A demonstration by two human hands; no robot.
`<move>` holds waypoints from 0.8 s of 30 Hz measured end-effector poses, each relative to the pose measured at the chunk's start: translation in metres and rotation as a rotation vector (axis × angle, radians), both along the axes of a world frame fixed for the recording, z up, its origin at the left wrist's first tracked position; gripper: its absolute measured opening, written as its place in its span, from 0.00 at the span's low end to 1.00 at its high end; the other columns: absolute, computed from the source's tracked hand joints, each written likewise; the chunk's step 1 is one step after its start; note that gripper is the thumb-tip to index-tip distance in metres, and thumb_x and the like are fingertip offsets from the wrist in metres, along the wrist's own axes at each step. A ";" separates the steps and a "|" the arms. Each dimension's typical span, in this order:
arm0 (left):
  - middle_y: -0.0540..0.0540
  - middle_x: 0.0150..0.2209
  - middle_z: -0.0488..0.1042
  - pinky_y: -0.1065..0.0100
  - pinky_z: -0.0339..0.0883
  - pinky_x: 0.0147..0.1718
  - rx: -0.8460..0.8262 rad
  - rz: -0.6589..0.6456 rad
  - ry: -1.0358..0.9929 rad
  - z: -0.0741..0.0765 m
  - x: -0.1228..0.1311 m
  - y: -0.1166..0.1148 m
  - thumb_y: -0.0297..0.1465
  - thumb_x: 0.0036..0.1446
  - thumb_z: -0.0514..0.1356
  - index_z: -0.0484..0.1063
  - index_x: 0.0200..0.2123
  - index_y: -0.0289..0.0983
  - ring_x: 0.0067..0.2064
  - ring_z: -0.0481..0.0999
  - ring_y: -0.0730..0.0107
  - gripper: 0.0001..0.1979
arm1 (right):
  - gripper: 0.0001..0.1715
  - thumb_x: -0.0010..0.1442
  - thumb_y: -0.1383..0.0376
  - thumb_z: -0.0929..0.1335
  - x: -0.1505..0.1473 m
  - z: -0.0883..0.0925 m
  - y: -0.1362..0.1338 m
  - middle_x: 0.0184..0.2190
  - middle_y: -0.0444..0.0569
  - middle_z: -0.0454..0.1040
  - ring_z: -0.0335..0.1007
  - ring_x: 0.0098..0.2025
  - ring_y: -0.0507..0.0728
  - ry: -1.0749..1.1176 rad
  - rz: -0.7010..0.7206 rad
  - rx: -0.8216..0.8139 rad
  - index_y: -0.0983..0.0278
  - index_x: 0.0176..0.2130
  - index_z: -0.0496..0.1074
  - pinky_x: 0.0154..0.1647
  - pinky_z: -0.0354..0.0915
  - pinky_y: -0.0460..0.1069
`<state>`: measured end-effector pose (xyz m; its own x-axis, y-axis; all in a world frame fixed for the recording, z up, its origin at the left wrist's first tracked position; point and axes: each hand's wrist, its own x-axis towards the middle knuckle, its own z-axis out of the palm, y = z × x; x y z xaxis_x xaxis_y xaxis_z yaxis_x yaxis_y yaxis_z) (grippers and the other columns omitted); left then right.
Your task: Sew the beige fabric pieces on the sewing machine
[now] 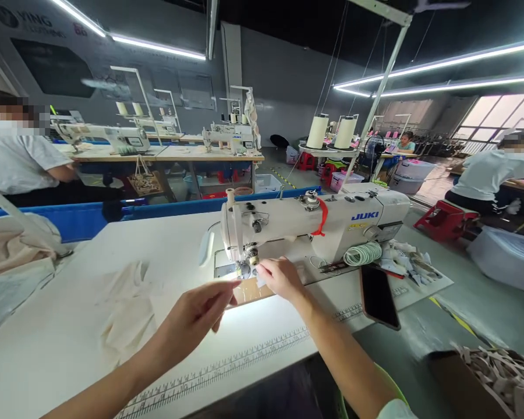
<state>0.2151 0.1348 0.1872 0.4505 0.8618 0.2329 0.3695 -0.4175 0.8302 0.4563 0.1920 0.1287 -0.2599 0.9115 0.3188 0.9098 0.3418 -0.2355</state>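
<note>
A white JUKI sewing machine (283, 224) stands on the worktable, with a lit needle area (242, 270) under its head. My left hand (196, 311) is just in front of the needle, its fingers curled and the index fingertip close to the presser foot. Whether a thread lies in those fingers is too small to see. To the right of the needle, my right hand (282, 276) is closed in a pinch, with a small white piece (261, 281) at its fingertips. Cream fabric (128, 320) lies rumpled on the table to the left.
A phone (379, 297), a coil of pale green cord (362, 254) and fabric scraps (406, 262) lie at the right. A printed ruler (227, 366) follows the front edge. Thread cones (318, 131) stand behind. A box of strips (498, 378) is lower right. Other people sit at both sides.
</note>
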 end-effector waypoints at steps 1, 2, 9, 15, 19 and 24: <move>0.44 0.34 0.81 0.72 0.65 0.19 0.019 0.035 -0.013 0.009 -0.003 -0.004 0.47 0.67 0.56 0.80 0.50 0.38 0.20 0.69 0.74 0.22 | 0.20 0.75 0.64 0.64 -0.001 0.001 -0.001 0.33 0.47 0.83 0.72 0.34 0.51 0.003 0.010 -0.004 0.64 0.31 0.73 0.37 0.49 0.48; 0.45 0.34 0.81 0.72 0.63 0.18 0.050 0.087 -0.028 0.018 -0.007 -0.005 0.48 0.66 0.57 0.80 0.50 0.38 0.20 0.68 0.75 0.22 | 0.20 0.76 0.64 0.64 -0.002 0.002 -0.003 0.33 0.47 0.83 0.72 0.34 0.51 0.006 0.019 -0.008 0.64 0.31 0.74 0.37 0.49 0.48; 0.51 0.29 0.72 0.74 0.54 0.16 0.079 0.307 -0.060 0.081 0.001 0.039 0.58 0.54 0.64 0.77 0.48 0.36 0.18 0.63 0.78 0.33 | 0.18 0.75 0.62 0.65 -0.007 0.005 -0.008 0.34 0.49 0.83 0.72 0.33 0.52 -0.019 0.059 -0.003 0.65 0.33 0.77 0.37 0.49 0.50; 0.53 0.17 0.66 0.74 0.50 0.18 0.026 0.311 0.039 0.087 0.022 0.054 0.61 0.47 0.65 0.73 0.26 0.37 0.17 0.59 0.79 0.30 | 0.18 0.75 0.62 0.65 -0.006 0.007 -0.010 0.34 0.48 0.83 0.73 0.33 0.53 -0.009 0.123 0.003 0.64 0.34 0.77 0.37 0.51 0.50; 0.51 0.19 0.69 0.74 0.48 0.18 -0.017 0.323 -0.001 0.087 0.027 0.056 0.61 0.43 0.68 0.73 0.25 0.37 0.17 0.56 0.81 0.31 | 0.20 0.76 0.61 0.63 -0.005 0.013 -0.012 0.36 0.50 0.84 0.75 0.34 0.54 -0.016 0.150 -0.016 0.65 0.36 0.78 0.39 0.53 0.51; 0.53 0.19 0.67 0.74 0.49 0.18 0.028 0.329 -0.052 0.085 0.027 0.059 0.53 0.43 0.71 0.73 0.27 0.38 0.18 0.57 0.79 0.24 | 0.20 0.76 0.61 0.63 -0.005 0.018 -0.016 0.37 0.51 0.84 0.77 0.36 0.55 -0.015 0.185 -0.030 0.65 0.39 0.79 0.40 0.57 0.51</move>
<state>0.2417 0.1934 0.2722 0.1363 0.9521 0.2737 0.4456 -0.3057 0.8414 0.4509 0.1763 0.1465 -0.4284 0.8568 0.2871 0.8356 0.4966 -0.2350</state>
